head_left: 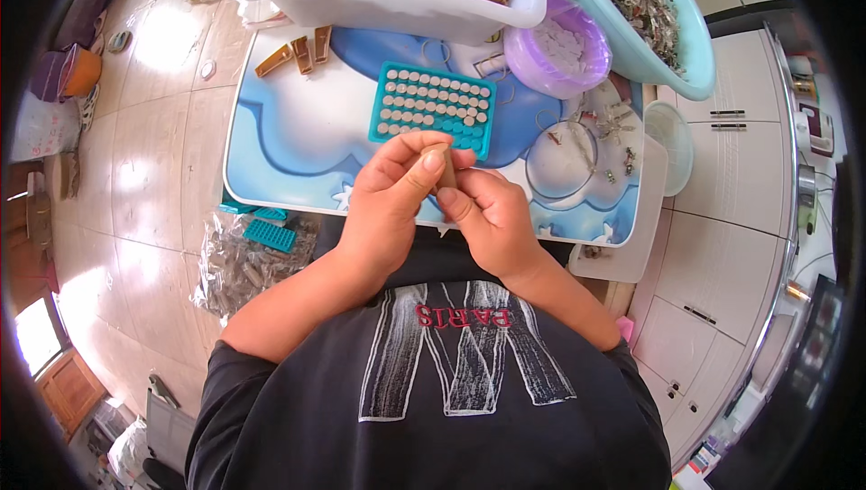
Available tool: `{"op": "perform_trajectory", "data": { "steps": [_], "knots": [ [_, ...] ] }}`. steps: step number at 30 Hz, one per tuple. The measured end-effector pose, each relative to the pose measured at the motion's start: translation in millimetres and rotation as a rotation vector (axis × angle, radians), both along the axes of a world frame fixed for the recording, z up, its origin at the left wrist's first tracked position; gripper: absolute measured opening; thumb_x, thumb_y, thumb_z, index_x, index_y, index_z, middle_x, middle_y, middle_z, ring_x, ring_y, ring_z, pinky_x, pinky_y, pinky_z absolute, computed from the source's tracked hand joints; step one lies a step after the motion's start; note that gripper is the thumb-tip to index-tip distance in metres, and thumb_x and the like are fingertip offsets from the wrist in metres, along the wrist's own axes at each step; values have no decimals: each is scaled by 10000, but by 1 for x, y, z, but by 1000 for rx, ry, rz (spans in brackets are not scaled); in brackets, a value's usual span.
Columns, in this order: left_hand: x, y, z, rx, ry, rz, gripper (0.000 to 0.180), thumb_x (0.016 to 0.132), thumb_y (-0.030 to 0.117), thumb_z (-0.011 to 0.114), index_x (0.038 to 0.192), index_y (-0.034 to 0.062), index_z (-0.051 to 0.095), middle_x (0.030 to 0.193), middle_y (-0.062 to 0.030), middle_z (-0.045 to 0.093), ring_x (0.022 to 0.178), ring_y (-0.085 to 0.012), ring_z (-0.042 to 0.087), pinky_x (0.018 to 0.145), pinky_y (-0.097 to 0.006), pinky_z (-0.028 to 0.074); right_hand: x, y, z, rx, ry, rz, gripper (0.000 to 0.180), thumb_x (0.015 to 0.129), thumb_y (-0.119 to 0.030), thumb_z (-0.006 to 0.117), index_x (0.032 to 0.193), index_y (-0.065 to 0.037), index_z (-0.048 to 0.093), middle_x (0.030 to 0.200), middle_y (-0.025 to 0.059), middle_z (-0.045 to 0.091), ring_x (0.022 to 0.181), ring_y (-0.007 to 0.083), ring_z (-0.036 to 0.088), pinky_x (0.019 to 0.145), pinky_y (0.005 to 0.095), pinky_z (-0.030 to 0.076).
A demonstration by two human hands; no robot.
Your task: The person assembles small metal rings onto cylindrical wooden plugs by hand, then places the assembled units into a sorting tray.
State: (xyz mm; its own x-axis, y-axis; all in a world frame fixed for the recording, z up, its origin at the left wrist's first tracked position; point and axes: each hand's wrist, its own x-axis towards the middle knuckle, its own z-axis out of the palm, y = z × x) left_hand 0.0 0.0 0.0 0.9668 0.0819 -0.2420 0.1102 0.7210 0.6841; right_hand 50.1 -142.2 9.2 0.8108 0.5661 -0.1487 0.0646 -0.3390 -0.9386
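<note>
A tan-brown plastic piece (446, 171) is held between both hands, just in front of a teal tray. My left hand (394, 191) pinches it from the left, thumb on its upper part. From the right, my right hand (494, 219) grips its lower part with thumb and fingers. Much of the piece is covered by my fingers. Beyond my hands, the teal tray (465, 140) carries rows of small round beige caps; some slots at its near right show bare teal. Several loose brown plastic pieces (302, 54) lie at the table's far left.
At the back stands a white bin (388, 5) full of brown pieces. A purple bowl (530, 78) of small white parts and a light-blue tub (693, 62) of metallic parts are at the right. Small metal parts (609, 120) lie on the blue-and-white table (307, 138).
</note>
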Motion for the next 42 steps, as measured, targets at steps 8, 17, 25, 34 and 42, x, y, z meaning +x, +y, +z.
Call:
{"op": "perform_trajectory", "data": {
  "steps": [8, 17, 25, 34, 42],
  "knots": [
    [0, 17, 10, -10, 172, 80, 269, 921, 245, 549, 1102, 46, 546, 917, -88, 622, 725, -142, 602, 624, -266, 497, 90, -28, 37, -194, -734, -224, 96, 807, -117, 622, 842, -32, 649, 830, 111, 623, 807, 278, 582, 728, 349, 456],
    [1, 14, 11, -73, 229, -58, 381, 964, 279, 447, 1237, 16, 482, 939, -97, 595, 693, -111, 562, 587, -218, 483, 178, -30, 39, -711, -967, 117, 134, 749, -103, 628, 868, -57, 670, 865, 109, 628, 862, 318, 578, 763, 403, 465],
    [0, 13, 12, -149, 202, -75, 377, 966, 222, 447, 1245, -32, 453, 978, -107, 587, 814, -155, 587, 720, -273, 506, 184, -25, 37, -858, -884, 159, 149, 786, -110, 586, 904, -39, 643, 890, 122, 612, 841, 323, 582, 744, 395, 460],
    [0, 14, 5, -278, 198, -105, 331, 965, 192, 431, 1221, -14, 472, 1084, -134, 561, 835, -163, 576, 743, -268, 502, 122, -31, 70, -363, -747, -128, 123, 838, -120, 575, 886, -14, 611, 845, 114, 608, 761, 257, 582, 692, 328, 462],
    [4, 8, 6, -455, 61, -155, 310, 976, 201, 386, 1192, -1, 480, 1199, -164, 528, 1046, -223, 578, 935, -338, 470, 42, -19, 43, -54, -431, 211, 44, 824, -24, 607, 840, 7, 580, 798, 88, 563, 718, 200, 550, 647, 272, 444]
  ]
}}
